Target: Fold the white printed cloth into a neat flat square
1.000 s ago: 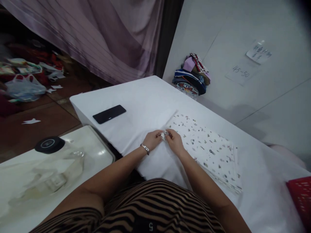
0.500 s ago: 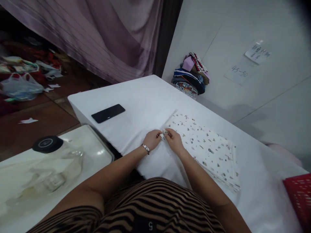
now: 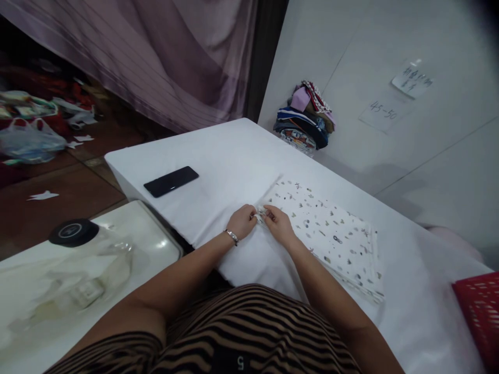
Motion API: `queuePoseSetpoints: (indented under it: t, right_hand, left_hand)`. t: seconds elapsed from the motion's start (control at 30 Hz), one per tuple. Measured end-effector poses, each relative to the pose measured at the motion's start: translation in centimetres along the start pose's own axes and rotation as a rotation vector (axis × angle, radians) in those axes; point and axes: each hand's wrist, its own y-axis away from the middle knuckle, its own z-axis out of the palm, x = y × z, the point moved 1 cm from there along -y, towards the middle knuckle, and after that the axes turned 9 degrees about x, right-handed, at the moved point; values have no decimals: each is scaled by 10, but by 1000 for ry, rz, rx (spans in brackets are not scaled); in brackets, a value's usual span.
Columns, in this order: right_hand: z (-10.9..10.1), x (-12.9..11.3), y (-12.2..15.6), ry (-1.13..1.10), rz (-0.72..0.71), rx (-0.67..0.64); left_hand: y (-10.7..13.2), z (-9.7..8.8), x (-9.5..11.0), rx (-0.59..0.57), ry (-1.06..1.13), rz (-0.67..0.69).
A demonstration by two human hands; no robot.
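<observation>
A folded white cloth with small printed motifs point(image 3: 331, 234) lies flat on the white-covered table point(image 3: 234, 156). My left hand point(image 3: 242, 222), with a metal bracelet at the wrist, and my right hand point(image 3: 278, 224) meet at the cloth's near left corner. Both hands pinch that corner between their fingertips, knuckles almost touching. The cloth looks like several layers stacked, its edges showing at the near right side.
A black phone point(image 3: 170, 181) lies on the table's left part. A pile of folded coloured fabrics point(image 3: 306, 122) sits against the wall at the far edge. A red basket point(image 3: 477, 311) is at the right. A second white table with a black round object point(image 3: 73, 232) stands at left.
The hands stay pinched together at the cloth's corner; only the view has drifted slightly.
</observation>
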Motion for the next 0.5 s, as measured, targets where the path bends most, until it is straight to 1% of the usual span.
queuePoseSetpoints:
  t: [0.13, 0.3, 0.4, 0.5]
  right_hand:
    - [-3, -2, 2, 63, -47, -38]
    - [-4, -11, 1, 221, -174, -97]
    - [-4, -14, 2, 249, -205, -86]
    - [-9, -13, 7, 217, -224, -15]
  left_hand:
    - [-3, -1, 2, -59, -42, 3]
    - [-2, -2, 3, -64, -57, -16]
    - [0, -2, 2, -50, -50, -27]
    - [0, -1, 2, -32, -31, -27]
